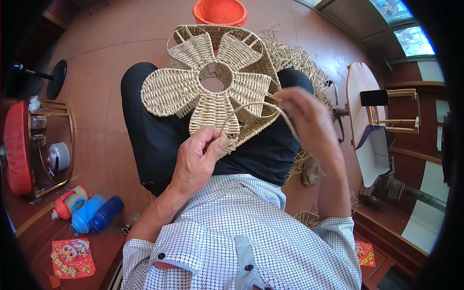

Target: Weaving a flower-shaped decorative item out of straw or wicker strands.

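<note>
A woven straw piece (164,92), flower-shaped with petals around a round central opening, rests on a larger woven tray-like base (263,63) across my lap. My left hand (203,150) pinches the lower edge of the bottom petal, where a pale cord (256,105) comes out. That cord arches up and rightward to my right hand (302,113), which is motion-blurred at the right side of the base, fingers closed on the cord. The hidden fingertips of my left hand make the exact point where cord meets weave hard to see.
An orange bin (220,12) stands beyond the base. Loose cord (297,58) is heaped right of my legs. A wheeled-looking rack (63,169) and several bottles (108,212) are at left. A pale board (360,87) with a dark phone-like object (373,97) stands at right.
</note>
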